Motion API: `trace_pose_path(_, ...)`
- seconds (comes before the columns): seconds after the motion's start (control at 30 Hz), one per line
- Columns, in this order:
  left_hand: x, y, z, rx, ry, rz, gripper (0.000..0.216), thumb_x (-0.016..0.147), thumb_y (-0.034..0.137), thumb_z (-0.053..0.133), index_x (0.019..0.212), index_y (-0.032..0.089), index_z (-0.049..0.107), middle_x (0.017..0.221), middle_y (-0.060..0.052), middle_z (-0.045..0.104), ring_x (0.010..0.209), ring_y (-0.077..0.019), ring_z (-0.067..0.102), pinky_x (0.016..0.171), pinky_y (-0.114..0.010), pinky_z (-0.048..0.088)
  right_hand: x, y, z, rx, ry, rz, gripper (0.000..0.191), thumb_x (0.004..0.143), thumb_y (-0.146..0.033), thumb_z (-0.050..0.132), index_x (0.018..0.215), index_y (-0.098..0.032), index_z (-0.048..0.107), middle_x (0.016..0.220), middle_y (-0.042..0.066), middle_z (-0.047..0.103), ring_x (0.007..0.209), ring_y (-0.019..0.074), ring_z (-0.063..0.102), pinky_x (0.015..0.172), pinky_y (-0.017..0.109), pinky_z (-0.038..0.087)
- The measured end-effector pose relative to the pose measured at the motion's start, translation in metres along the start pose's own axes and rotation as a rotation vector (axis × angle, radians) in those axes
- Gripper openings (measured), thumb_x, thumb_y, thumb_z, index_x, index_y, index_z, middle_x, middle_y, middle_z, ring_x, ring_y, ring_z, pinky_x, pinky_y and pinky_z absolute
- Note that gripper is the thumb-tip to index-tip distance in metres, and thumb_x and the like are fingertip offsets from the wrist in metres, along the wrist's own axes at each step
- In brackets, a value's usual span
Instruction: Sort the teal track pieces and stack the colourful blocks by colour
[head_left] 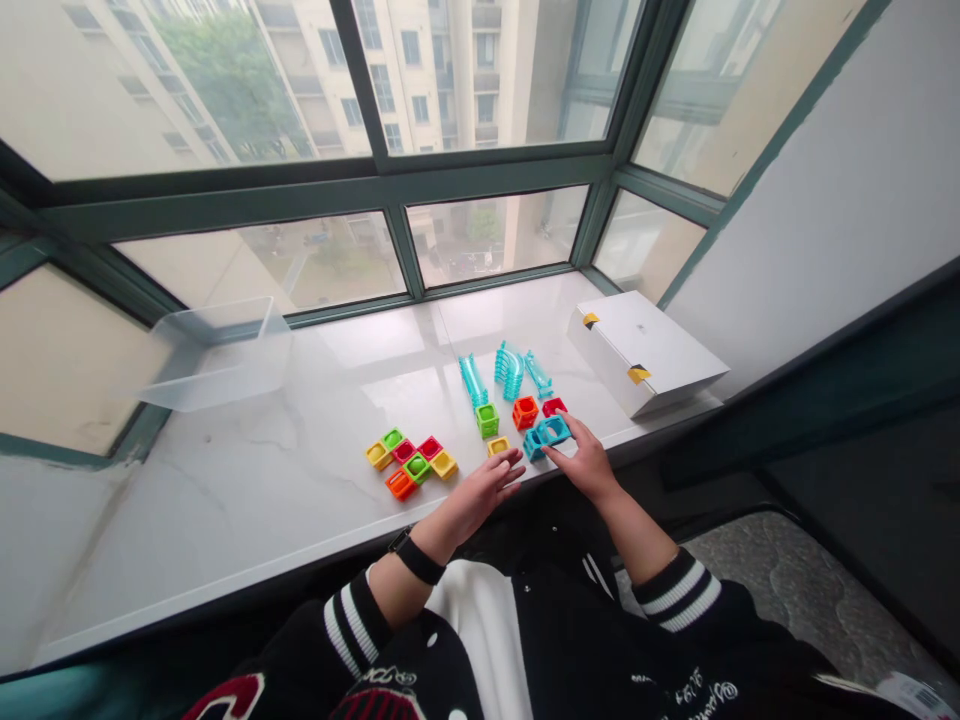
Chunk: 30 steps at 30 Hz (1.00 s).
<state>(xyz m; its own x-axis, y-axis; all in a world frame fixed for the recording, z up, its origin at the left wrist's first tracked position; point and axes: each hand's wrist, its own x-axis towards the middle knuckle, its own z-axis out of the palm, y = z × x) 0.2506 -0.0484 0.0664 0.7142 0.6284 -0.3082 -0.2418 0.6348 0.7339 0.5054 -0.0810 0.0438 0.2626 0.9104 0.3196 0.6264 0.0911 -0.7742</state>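
My left hand lies flat on the white windowsill, fingers stretched toward a small yellow block. My right hand rests beside it, fingertips touching a teal two-hole block. Just beyond stand a green cube, an orange cube and a red piece. Three translucent teal track pieces lie farther back. To the left sits a joined cluster of yellow, green, red and orange blocks.
A white cardboard box with yellow tape tabs lies at the right end of the sill. A clear plastic bin stands at the back left against the window. The sill's front edge runs just under my wrists.
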Motion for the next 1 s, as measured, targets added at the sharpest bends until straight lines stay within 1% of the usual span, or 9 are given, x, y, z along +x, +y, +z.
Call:
trace_pose_path(0.1, 0.019, -0.010, 0.007, 0.026, 0.025, -0.011, 0.061, 0.092, 0.045, 0.078, 0.148, 0.031, 0.061, 0.172, -0.010, 0.036, 0.154, -0.0348, 0.044, 0.130, -0.056, 0.029, 0.004, 0.006, 0.005, 0.005, -0.016, -0.013, 0.071, 0.086, -0.048, 0.078, 0.150, -0.023, 0.058, 0.143, 0.015, 0.066, 0.133, 0.0344, 0.063, 0.115, 0.054, 0.051)
trace_pose_path(0.17, 0.029, -0.015, 0.010, 0.028, 0.034, -0.022, 0.068, 0.092, 0.044, 0.077, 0.155, 0.034, 0.053, 0.175, -0.009, 0.029, 0.153, -0.0344, 0.044, 0.129, -0.055, 0.032, 0.006, 0.011, 0.009, 0.008, -0.025, -0.020, 0.072, 0.086, -0.047, 0.078, 0.150, -0.023, 0.057, 0.144, 0.016, 0.066, 0.134, 0.0345, 0.063, 0.115, 0.055, 0.050)
trace_pose_path(0.27, 0.039, -0.020, 0.012, 0.017, 0.034, -0.029, 0.078, 0.093, 0.045, 0.076, 0.163, 0.034, 0.042, 0.179, -0.008, 0.018, 0.152, -0.0353, 0.046, 0.126, -0.053, 0.038, 0.007, 0.017, 0.014, 0.014, -0.041, -0.018, 0.071, 0.086, -0.045, 0.078, 0.151, -0.024, 0.057, 0.144, 0.016, 0.065, 0.134, 0.0342, 0.062, 0.115, 0.055, 0.051)
trace_pose_path(0.33, 0.043, -0.020, 0.015, 0.029, 0.057, -0.034, 0.083, 0.093, 0.046, 0.075, 0.165, 0.034, 0.036, 0.179, -0.008, 0.015, 0.151, -0.0357, 0.047, 0.125, -0.053, 0.039, 0.007, 0.019, 0.017, 0.020, -0.052, -0.015, 0.071, 0.086, -0.043, 0.078, 0.151, -0.024, 0.057, 0.144, 0.015, 0.065, 0.134, 0.0337, 0.062, 0.115, 0.055, 0.051)
trace_pose_path(0.43, 0.046, -0.019, 0.017, 0.060, 0.089, -0.048, 0.085, 0.094, 0.048, 0.074, 0.167, 0.033, 0.032, 0.179, -0.008, 0.015, 0.152, -0.0354, 0.046, 0.125, -0.054, 0.038, 0.007, 0.020, 0.022, 0.024, -0.071, -0.010, 0.070, 0.087, -0.041, 0.077, 0.152, -0.022, 0.056, 0.146, 0.016, 0.064, 0.136, 0.0338, 0.061, 0.116, 0.055, 0.049)
trace_pose_path(0.57, 0.048, -0.020, 0.017, 0.062, 0.102, -0.053, 0.081, 0.096, 0.050, 0.071, 0.166, 0.035, 0.034, 0.179, -0.007, 0.018, 0.152, -0.0344, 0.045, 0.128, -0.055, 0.033, 0.006, 0.019, 0.026, 0.044, -0.093, 0.009, 0.069, 0.086, -0.037, 0.075, 0.151, -0.021, 0.057, 0.146, 0.017, 0.063, 0.137, 0.0343, 0.060, 0.116, 0.057, 0.049)
trace_pose_path(0.73, 0.050, -0.024, 0.015, 0.040, 0.092, -0.045, 0.079, 0.095, 0.052, 0.072, 0.164, 0.033, 0.038, 0.177, -0.009, 0.022, 0.152, -0.0357, 0.045, 0.127, -0.055, 0.036, 0.004, 0.017, 0.030, 0.138, -0.105, 0.076, 0.070, 0.088, -0.038, 0.074, 0.154, -0.023, 0.054, 0.148, 0.017, 0.060, 0.133, 0.0323, 0.063, 0.102, 0.050, 0.060)
trace_pose_path(0.87, 0.050, -0.023, 0.018, 0.066, 0.075, -0.047, 0.079, 0.095, 0.052, 0.071, 0.164, 0.033, 0.038, 0.177, -0.008, 0.023, 0.152, -0.0370, 0.045, 0.126, -0.056, 0.037, 0.003, 0.018, 0.032, 0.160, -0.116, 0.093, 0.071, 0.090, -0.040, 0.073, 0.156, -0.025, 0.052, 0.151, 0.016, 0.058, 0.133, 0.0323, 0.062, 0.100, 0.048, 0.062)
trace_pose_path(1.0, 0.049, -0.022, 0.019, 0.126, 0.080, -0.062, 0.084, 0.095, 0.055, 0.069, 0.167, 0.035, 0.032, 0.178, -0.007, 0.021, 0.151, -0.0358, 0.047, 0.125, -0.056, 0.038, 0.002, 0.024, 0.033, 0.168, -0.127, 0.089, 0.072, 0.091, -0.041, 0.073, 0.158, -0.028, 0.049, 0.154, 0.015, 0.055, 0.134, 0.0326, 0.061, 0.099, 0.048, 0.062)
